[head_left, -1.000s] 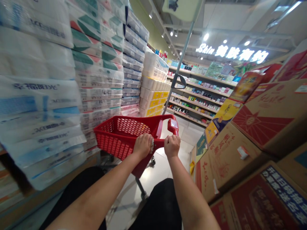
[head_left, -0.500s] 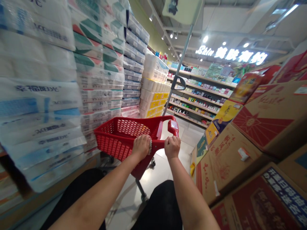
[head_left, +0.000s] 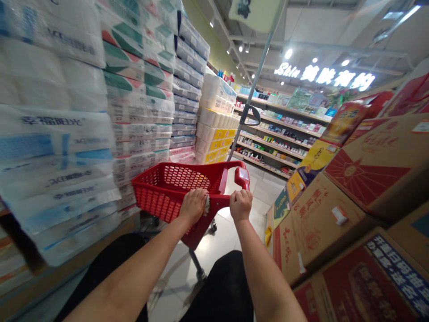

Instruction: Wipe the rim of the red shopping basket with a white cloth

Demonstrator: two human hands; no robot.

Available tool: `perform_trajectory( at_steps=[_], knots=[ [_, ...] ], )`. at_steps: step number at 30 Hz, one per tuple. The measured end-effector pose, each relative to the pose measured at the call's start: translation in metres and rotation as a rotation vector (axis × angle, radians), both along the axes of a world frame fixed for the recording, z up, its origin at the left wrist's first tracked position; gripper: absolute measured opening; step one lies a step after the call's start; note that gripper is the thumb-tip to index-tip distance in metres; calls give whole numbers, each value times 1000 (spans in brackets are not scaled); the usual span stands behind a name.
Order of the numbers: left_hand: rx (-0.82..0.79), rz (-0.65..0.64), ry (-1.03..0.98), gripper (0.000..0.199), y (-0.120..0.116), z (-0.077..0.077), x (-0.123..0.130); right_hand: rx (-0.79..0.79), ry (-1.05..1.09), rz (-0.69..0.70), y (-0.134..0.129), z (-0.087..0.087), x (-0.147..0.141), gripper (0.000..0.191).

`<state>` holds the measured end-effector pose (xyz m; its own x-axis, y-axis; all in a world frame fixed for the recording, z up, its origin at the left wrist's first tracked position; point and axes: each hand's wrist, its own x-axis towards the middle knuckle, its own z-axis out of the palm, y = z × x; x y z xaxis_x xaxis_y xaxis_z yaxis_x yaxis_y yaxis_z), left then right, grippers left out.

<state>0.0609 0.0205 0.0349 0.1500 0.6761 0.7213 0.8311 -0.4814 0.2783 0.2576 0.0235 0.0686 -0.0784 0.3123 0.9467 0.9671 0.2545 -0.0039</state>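
Left hand [head_left: 193, 205] farther left, curled over wad [head_left: 207, 205]; right hand [head_left: 240, 205] tight round cart handle [head_left: 241, 177]

Packs [head_left: 56, 147] are walling off the left, boxes [head_left: 321, 219] the right; floor [head_left: 263, 197] is running between cart [head_left: 197, 235] and boxes. A pole [head_left: 257, 71] is standing beyond the cart, whose open top is leaving a way in.

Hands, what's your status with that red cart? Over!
Left hand on cart, something white beneath. Right hand closed on handle. Packs at left, boxes at right.
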Motion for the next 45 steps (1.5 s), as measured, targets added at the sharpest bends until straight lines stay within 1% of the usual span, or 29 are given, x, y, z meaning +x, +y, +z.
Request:
perform_trajectory(
  at_steps=[3, 7, 9, 13, 15, 18, 23, 25, 27, 29, 32, 36, 39, 42, 45],
  knots=[
    [-27, 54, 18, 31, 1, 2, 0, 15, 0, -4, 0, 1, -1, 32],
    [-20, 90, 13, 30, -7, 9, 13, 25, -5, -4, -3, 2, -2, 32],
    [6, 51, 5, 30, -13, 13, 19, 26, -10, -6, -4, 3, -1, 32],
    [88, -85, 44, 33, -24, 18, 31, 23, -10, -14, -2, 2, -1, 31],
    [114, -104, 44, 35, -25, 16, 33, 13, -12, -14, -1, 1, -1, 31],
    [95, -85, 25, 34, -19, 8, 25, -1, -15, -13, -1, 1, 0, 33],
    [52, 44, 9, 33, 1, -15, -10, -12, -5, -1, -4, 2, -1, 34],
    [37, 62, 23, 32, 6, -21, -22, -6, -2, 2, -5, 2, -2, 33],
    [31, 73, 31, 32, 8, -22, -27, 9, 2, 0, -6, 2, -2, 32],
    [39, 87, 27, 34, 6, -19, -25, 22, 4, 0, -7, 2, -3, 32],
    [50, 78, 19, 37, -2, -10, -11, 27, 4, 3, -9, 3, -3, 32],
    [49, -30, 21, 37, -18, 7, 17, 30, 9, -5, -11, 3, -2, 32],
    [57, -96, 12, 37, -26, 15, 30, 24, 3, -1, -10, 3, -1, 32],
    [50, -110, 2, 35, -26, 15, 30, 16, -5, 4, -8, 2, -1, 32],
    [30, -81, 9, 34, -16, 7, 14, 12, -6, 3, -7, 2, -2, 32]
  ],
)
